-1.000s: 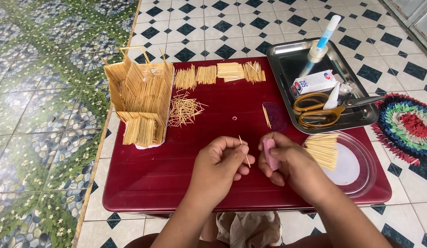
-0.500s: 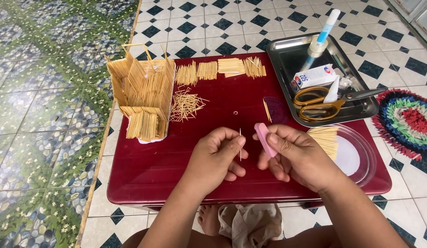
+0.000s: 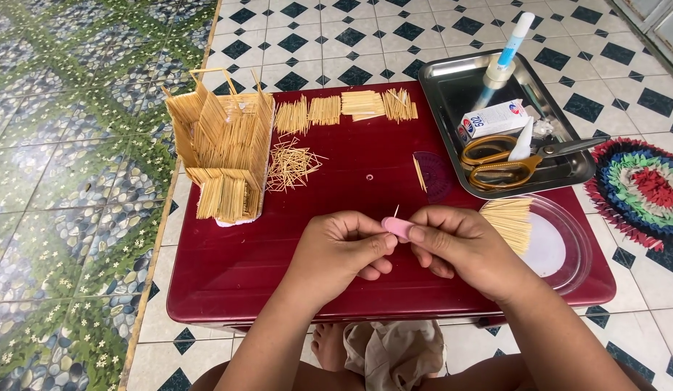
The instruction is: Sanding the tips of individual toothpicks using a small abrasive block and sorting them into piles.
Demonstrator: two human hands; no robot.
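Since half a second back, both my hands have slid a little nearer to me on the red counter [image 3: 228, 268], and the pink cutter [image 3: 398, 228] has tipped from standing nearly upright to lying almost flat between them.

From the head view: my left hand [image 3: 340, 250] has its grip pinched together on a thin toothpick [image 3: 396, 211], whose tip pokes up just above the cutter. My right hand [image 3: 463, 246] has its grip clamped on the pink cutter, thumb on top, fingers curled beneath. The two hands touch at the fingertips, over the near middle of the counter.

Just right of my right hand lies a bundle of toothpicks [image 3: 509, 221] on a clear round lid [image 3: 568, 253]. At the far right sits a metal tray [image 3: 452, 87] with yellow-handled scissors [image 3: 499, 163], a small box [image 3: 496, 119] and a glue tube [image 3: 504, 54]. At the far left stands a toothpick house [image 3: 224, 145], with a loose heap of sticks [image 3: 291, 165] just beside it and four neat stacks [image 3: 347, 108] along the far edge. A purple protractor [image 3: 438, 174] lies near the tray. A colourful mat [image 3: 641, 185] lies on the tiled floor to the right.
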